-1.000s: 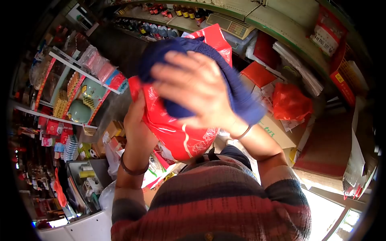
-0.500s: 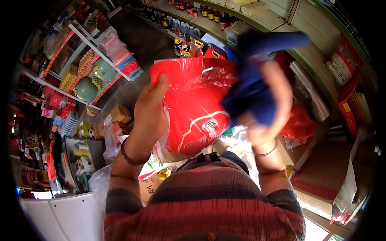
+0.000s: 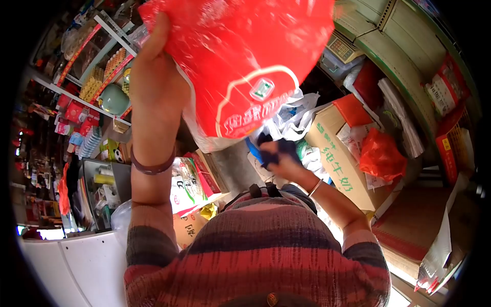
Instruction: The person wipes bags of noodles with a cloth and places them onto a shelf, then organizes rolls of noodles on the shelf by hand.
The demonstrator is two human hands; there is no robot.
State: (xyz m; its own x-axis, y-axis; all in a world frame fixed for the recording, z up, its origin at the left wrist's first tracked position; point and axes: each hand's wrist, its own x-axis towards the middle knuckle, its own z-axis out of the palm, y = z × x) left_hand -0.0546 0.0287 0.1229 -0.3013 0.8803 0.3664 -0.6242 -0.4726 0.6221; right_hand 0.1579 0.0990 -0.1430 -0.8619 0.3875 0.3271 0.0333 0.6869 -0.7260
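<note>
Large glossy red plastic bag (image 3: 240, 46) carries a green-and-white square emblem (image 3: 262, 89) inside a cream curved line; cream characters run below it, too glary to read surely; tan cardboard carton (image 3: 337, 161) at right reads 纯牛奶 in green, smaller green characters beside that unclear; small brown cardboard box (image 3: 188, 228) near the torso has dark characters, not legible; red-and-white printed packet (image 3: 444, 92) on the right shelf has writing too small to make out.

Left hand (image 3: 155, 82) pinches the bag's left edge, thumb flat on the front, other fingers hidden behind; right hand (image 3: 283, 162) has its fingers curled on a bunched dark navy cloth (image 3: 289, 148), low and near the crumpled white plastic bags (image 3: 294, 120), apart from the red one; exact finger placement too small to tell.

Versus one second ago: cloth was spread over the red bag with the right hand on top, now down by the torso; red bag now raised farther out, its emblem uncovered; carton's green print now shows far more fully.
</note>
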